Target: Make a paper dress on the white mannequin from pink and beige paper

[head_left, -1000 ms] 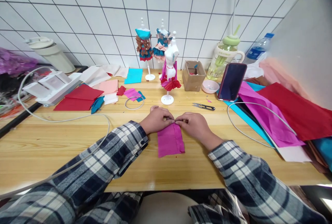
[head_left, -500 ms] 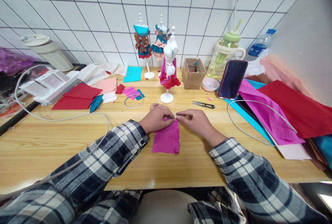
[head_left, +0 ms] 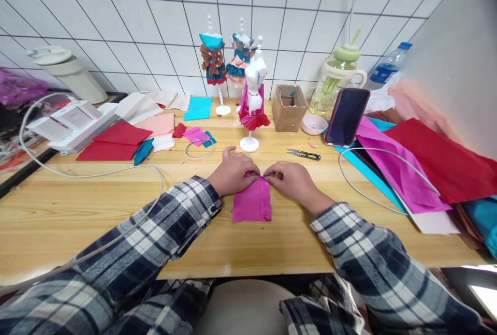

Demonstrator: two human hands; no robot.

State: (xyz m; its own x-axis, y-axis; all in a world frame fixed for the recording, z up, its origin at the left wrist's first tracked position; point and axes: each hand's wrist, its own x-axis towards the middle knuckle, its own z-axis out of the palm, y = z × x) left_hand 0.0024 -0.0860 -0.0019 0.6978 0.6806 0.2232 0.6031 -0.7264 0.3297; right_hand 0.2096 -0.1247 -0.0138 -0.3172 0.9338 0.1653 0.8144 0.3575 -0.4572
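Note:
A small magenta piece of fabric (head_left: 250, 203) hangs down toward me on the wooden table, a seam or fold running along its right side. My left hand (head_left: 233, 172) pinches its top edge, with the thumb raised away from what looks like the gripping fingertips. Close beside it, my right hand (head_left: 289, 179) pinches the same edge near the top right corner. The two sets of fingertips almost meet, and the fabric between them is gathered. Just beyond my hands stands a white mini dress form (head_left: 255, 73) wearing magenta cloth and a red ruffle.
Thread snips (head_left: 304, 155) lie right of the dress form, near a cardboard box (head_left: 290, 110) and a pink bowl (head_left: 314, 125). A phone (head_left: 347, 117) leans upright. Fabric sheets (head_left: 446, 159) pile at right; red cloth (head_left: 116, 141) and a power strip (head_left: 83, 125) sit left. A cable (head_left: 155, 169) crosses my left arm.
My right fingertips have closed onto the fabric's top edge, where the index finger was stretched out before. The top edge is now bunched, and the piece has shifted slightly right.

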